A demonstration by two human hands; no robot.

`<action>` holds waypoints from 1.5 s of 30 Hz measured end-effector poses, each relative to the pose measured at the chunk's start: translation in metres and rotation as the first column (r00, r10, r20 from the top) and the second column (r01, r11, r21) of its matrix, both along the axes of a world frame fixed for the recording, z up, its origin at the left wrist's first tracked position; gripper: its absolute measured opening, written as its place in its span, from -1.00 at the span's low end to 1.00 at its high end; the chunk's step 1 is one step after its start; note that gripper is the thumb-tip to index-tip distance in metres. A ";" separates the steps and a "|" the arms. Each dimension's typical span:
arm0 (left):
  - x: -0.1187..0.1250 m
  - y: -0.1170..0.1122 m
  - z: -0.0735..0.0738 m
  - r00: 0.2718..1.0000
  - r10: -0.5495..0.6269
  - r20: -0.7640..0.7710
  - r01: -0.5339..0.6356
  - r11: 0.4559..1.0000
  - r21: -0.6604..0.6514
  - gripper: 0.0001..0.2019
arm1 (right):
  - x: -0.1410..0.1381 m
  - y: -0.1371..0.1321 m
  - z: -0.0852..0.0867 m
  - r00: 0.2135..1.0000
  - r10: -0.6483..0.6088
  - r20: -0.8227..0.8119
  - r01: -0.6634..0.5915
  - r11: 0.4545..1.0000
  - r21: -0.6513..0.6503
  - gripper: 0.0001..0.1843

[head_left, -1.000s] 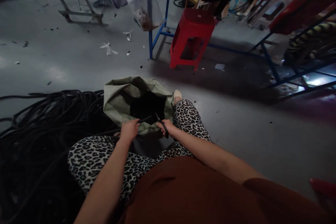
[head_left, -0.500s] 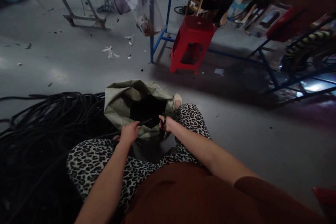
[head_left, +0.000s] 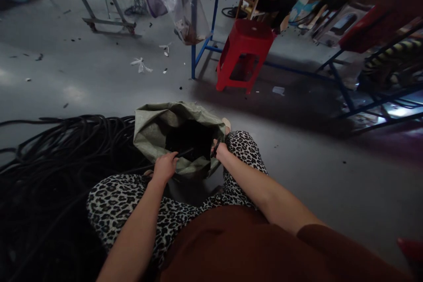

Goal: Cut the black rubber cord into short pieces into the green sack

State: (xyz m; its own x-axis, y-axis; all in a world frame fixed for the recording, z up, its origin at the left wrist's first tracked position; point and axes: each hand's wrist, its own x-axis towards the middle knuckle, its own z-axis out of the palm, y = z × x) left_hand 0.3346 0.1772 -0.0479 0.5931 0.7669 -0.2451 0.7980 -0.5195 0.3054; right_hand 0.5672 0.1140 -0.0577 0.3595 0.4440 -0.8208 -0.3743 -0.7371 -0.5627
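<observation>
I sit on the floor with an open green woven sack (head_left: 150, 134) between my leopard-print legs. My left hand (head_left: 164, 167) is closed on a black cable (head_left: 185, 153) whose free end reaches over the sack's dark mouth. My right hand (head_left: 220, 150) is closed on black scissors (head_left: 215, 146) at the sack's right rim, near my knee. The cable runs back left to a big pile of black cable (head_left: 56, 163).
A red plastic stool (head_left: 243, 53) stands beyond the sack beside a blue metal table frame (head_left: 193, 31). A clear plastic bag (head_left: 180, 4) hangs from it. A grey metal stand (head_left: 105, 13) is at the far left. Scraps litter the grey floor.
My right hand with the scissors has moved right, away from the cable end to the sack's right rim. My left hand stays on the cable. The view shifted slightly.
</observation>
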 end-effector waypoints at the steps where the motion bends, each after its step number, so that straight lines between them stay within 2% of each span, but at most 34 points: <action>1: 0.000 0.000 0.000 1.000 0.001 0.004 -0.001 1.000 0.002 -0.63 | -0.005 -0.003 0.002 1.000 -0.028 -0.005 0.028 1.000 -0.009 -0.63; 4: 0.000 0.000 -0.001 1.000 0.009 0.023 -0.009 1.000 0.007 -0.63 | -0.020 -0.019 0.011 0.996 -0.061 -0.058 0.060 0.998 -0.020 -0.73; 6: -0.001 0.000 -0.002 0.999 0.017 0.040 -0.017 1.000 0.012 -0.63 | -0.028 -0.033 0.021 0.992 -0.019 -0.122 0.019 1.000 -0.004 -0.74; 10: -0.002 0.000 -0.003 0.996 0.020 0.085 -0.021 1.000 0.018 -0.62 | -0.038 -0.059 0.042 0.957 0.217 -0.193 -0.206 0.976 0.074 -0.67; 13: -0.002 -0.001 -0.003 0.991 0.026 0.129 -0.030 0.999 0.028 -0.63 | -0.044 -0.069 0.049 0.931 0.301 -0.206 -0.287 0.953 0.093 -0.62; 20: 0.003 -0.005 -0.002 0.983 0.021 0.180 -0.027 0.999 0.033 -0.64 | -0.050 -0.065 0.040 0.908 0.332 -0.257 -0.307 0.942 0.132 -0.56; 31: 0.006 -0.008 -0.009 0.987 -0.030 0.158 0.028 1.000 0.012 -0.64 | -0.046 -0.059 0.018 0.903 0.346 -0.255 -0.319 0.937 0.145 -0.53; 40: 0.006 -0.009 -0.013 0.984 -0.051 0.169 0.052 0.999 -0.003 -0.65 | -0.046 -0.060 0.029 0.916 0.317 -0.247 -0.289 0.947 0.142 -0.48; 45: 0.005 -0.007 -0.019 0.977 -0.075 0.202 0.077 0.997 -0.001 -0.65 | -0.045 -0.058 0.026 0.901 0.351 -0.254 -0.322 0.935 0.150 -0.46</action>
